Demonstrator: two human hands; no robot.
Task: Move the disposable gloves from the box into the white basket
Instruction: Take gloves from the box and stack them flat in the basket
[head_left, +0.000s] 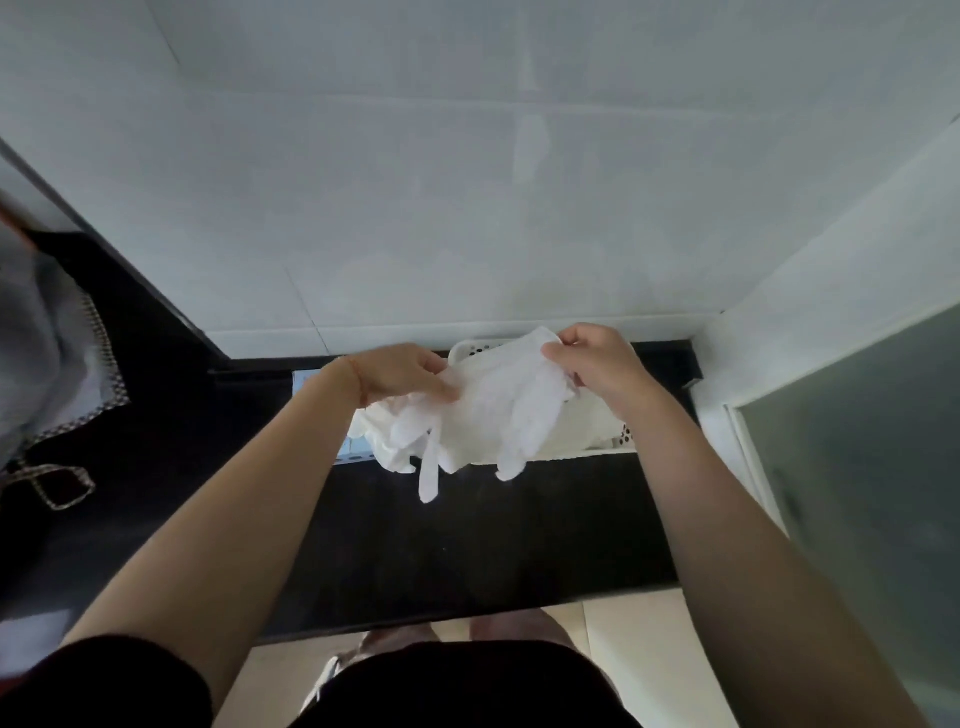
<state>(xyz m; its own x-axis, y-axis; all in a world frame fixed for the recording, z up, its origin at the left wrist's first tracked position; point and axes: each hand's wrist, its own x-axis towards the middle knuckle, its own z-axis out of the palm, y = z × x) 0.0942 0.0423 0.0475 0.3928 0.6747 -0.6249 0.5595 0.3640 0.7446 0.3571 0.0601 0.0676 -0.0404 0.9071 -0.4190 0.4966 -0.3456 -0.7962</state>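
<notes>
Both hands are raised over the far end of a glossy black stone surface (467, 540), and between them hangs a bunch of thin white disposable gloves (498, 410), limp and crumpled, their empty glove tips dangling down toward the person. The left hand (400, 376) pinches the left part of the bunch, its fingers (441, 389) curled onto the thin material with the thumb against them. The right hand (597, 364) grips the upper right edge of the gloves, its fingers (558, 345) bent round a fold of material at the top. Directly beneath and behind the fingers of both hands sits a white plastic basket with round holes in its wall (623, 434); the held gloves hang in front of it and hide most of it, so whether more gloves lie inside cannot be told. Just below the left fingers, a light blue cardboard box (353, 447) shows only as a corner and an edge behind the hanging gloves, touching or just beside the basket. Far to the left of the fingers a pale cloth with a checked border (67, 364) lies on the dark surface, and a white tiled wall (467, 182) rises behind the basket
</notes>
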